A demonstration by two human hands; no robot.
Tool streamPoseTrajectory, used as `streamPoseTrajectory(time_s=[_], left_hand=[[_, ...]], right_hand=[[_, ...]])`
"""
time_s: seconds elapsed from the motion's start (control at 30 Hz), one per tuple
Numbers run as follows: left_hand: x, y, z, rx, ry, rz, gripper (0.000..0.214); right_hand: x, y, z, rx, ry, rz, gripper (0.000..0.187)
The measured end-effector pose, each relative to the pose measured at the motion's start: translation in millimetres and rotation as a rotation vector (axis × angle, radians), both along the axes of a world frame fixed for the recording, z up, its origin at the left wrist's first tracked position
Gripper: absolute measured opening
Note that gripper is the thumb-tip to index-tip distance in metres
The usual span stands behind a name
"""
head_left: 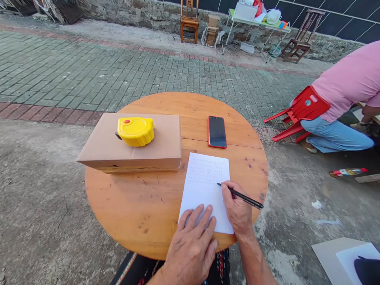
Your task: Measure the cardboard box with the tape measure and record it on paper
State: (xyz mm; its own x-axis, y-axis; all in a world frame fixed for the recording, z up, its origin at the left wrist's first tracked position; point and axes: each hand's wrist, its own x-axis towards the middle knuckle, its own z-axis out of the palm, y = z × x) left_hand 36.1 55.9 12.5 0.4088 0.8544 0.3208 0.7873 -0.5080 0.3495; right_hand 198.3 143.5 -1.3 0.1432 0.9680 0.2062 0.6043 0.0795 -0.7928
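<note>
A sheet of white paper (pixel 204 198) lies on the round wooden table (pixel 139 209), with rows of small handwriting on its upper half. My left hand (pixel 192 241) rests flat on the lower left of the sheet, fingers stretched out. In my right hand (pixel 237 208) is a black pen (pixel 247 199), its tip at the lowest written row. Beyond the paper lies a phone (pixel 217 132) with a red edge and a dark screen. To the left stands a closed cardboard box (pixel 97 144), carrying a yellow tape measure (pixel 135 132) with a red button.
At right, a person (pixel 350 83) in a pink shirt sits on a red plastic chair (pixel 308 105). A bottle (pixel 348 172) lies on the ground nearby. Along the far wall stand a cluttered folding table (pixel 252 19) and wooden chairs (pixel 189 23). Papers (pixel 353 257) show at lower right.
</note>
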Motion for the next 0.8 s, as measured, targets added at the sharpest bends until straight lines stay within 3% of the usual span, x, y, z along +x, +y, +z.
streamPoseTrajectory(time_s=[0.8], left_hand=[[0.9,0.7,0.1,0.013,-0.009,0.0,0.034]], right_hand=[[4.1,-5.0,-6.5,-0.068,0.162,-0.073,0.021]])
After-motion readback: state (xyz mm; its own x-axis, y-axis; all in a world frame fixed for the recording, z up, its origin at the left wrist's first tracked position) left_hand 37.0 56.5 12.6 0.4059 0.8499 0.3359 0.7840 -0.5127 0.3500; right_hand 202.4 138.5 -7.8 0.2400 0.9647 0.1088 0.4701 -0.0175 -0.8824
